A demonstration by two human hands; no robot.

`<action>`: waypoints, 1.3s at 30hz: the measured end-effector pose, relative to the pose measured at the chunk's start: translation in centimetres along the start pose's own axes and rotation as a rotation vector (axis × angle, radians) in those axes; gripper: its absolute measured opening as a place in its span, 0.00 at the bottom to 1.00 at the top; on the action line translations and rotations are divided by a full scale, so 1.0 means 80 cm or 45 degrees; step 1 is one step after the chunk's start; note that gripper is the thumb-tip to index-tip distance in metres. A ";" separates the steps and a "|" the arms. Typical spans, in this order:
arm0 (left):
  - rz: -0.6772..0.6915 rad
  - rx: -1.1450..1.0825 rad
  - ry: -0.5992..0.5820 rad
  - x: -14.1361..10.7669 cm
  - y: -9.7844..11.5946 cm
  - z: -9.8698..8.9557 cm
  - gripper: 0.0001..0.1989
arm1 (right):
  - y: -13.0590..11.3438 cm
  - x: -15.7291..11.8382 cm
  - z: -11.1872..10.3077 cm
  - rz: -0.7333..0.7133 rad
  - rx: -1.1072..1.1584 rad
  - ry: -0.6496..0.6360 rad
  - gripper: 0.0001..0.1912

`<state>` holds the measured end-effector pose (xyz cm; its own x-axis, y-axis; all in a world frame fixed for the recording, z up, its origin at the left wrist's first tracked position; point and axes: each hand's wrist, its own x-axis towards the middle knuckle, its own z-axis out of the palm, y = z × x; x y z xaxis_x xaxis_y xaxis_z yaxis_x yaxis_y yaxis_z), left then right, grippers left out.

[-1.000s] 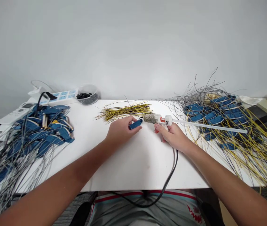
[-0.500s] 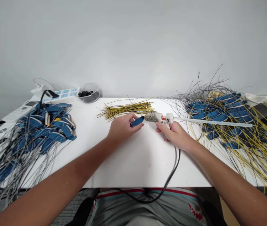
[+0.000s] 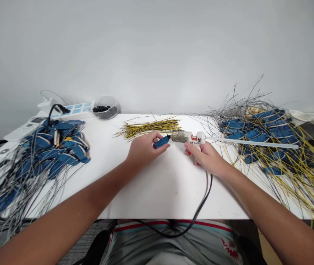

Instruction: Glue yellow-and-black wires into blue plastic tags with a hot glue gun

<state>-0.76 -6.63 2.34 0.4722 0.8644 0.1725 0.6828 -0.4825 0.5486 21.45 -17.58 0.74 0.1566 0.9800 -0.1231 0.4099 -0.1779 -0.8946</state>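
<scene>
Head view. One blue piece (image 3: 161, 142) is held above the middle of the surface (image 3: 146, 195), pinched between the thumb and fingers of the left hand (image 3: 142, 150). The glue gun (image 3: 187, 137) is gripped by the handle in the right hand (image 3: 210, 158), with its nozzle brought to the dark end of the piece. The hands are kept apart from each other. A glue stick (image 3: 252, 142) is seated in the rear of the gun and is only partly used.

Progress is judged as follows: a single piece is being worked, at the gluing step, which is not taken as complete. Many like pieces are found in the left pile (image 3: 67, 159), where dark and grey wires predominate, and in the right pile (image 3: 281, 140), where yellow wires are also noted. The right pile may therefore be the further advanced, but this is not confirmed. A loose yellow bundle (image 3: 151, 127) is laid behind the left hand, and small black parts (image 3: 101, 109) are held in a clear tub (image 3: 114, 110); both are presumed unused stock.

The following cannot be verified: whether glue has been laid at the nozzle, as the contact is too small to resolve; the near side of the piece, covered by fingers; the trigger, mostly hidden by the right hand; both piles' outer wires, cut off by the frame.
</scene>
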 end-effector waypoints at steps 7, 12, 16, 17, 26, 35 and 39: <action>-0.011 -0.003 -0.010 0.000 -0.003 0.002 0.18 | 0.001 0.000 0.001 -0.021 0.024 -0.020 0.31; -0.005 0.005 0.008 0.001 -0.005 0.002 0.18 | 0.001 0.000 0.001 -0.043 0.024 -0.013 0.31; 0.000 -0.001 0.007 0.000 -0.004 0.002 0.18 | 0.000 -0.002 0.001 -0.048 0.022 -0.017 0.30; 0.004 -0.002 0.009 -0.001 -0.004 0.002 0.18 | 0.000 -0.002 0.001 -0.045 0.024 -0.021 0.30; -0.002 -0.008 -0.001 -0.001 -0.002 0.001 0.18 | 0.004 0.001 0.001 -0.035 0.026 -0.015 0.31; -0.004 -0.003 -0.008 -0.001 -0.002 0.000 0.18 | 0.002 -0.001 0.001 -0.016 0.018 -0.014 0.32; -0.002 -0.002 0.001 -0.001 -0.002 0.000 0.18 | 0.002 -0.001 0.001 -0.033 0.006 -0.013 0.32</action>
<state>-0.90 -6.61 2.22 0.4708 0.8653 0.1723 0.6825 -0.4809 0.5504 21.43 -17.68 0.57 0.1368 0.9851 -0.1044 0.4092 -0.1522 -0.8997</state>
